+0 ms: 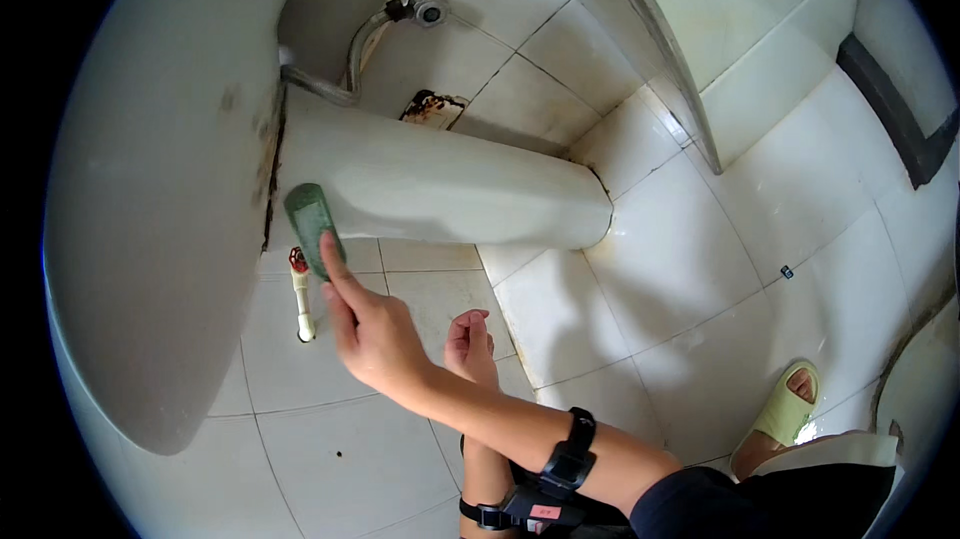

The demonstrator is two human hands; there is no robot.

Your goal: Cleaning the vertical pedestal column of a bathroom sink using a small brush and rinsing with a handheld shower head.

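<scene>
My right hand [382, 329] grips a green block-shaped scrubber [307, 220], index finger stretched along it and thumb at its lower edge. It is slightly blurred, and its exact kind is hard to tell. The scrubber overlaps the upper end of a white ceramic sink pedestal [450, 179], just under the washbasin [172, 186]; whether it touches the ceramic is unclear. My left hand [471, 347] is curled with its thumb over the fingers, below my right forearm, and nothing shows in it. Dark grime lines the joint between basin and pedestal, and brownish stains mark the basin's underside.
A braided hose [352, 73] runs from a metal angle valve [427, 10] to the basin. A red-handled valve [298, 260] sits on a pipe by the scrubber. A rusty plate [435, 109] lies behind the pedestal. My slippered foot [787, 404] stands on wet floor tiles [690, 254].
</scene>
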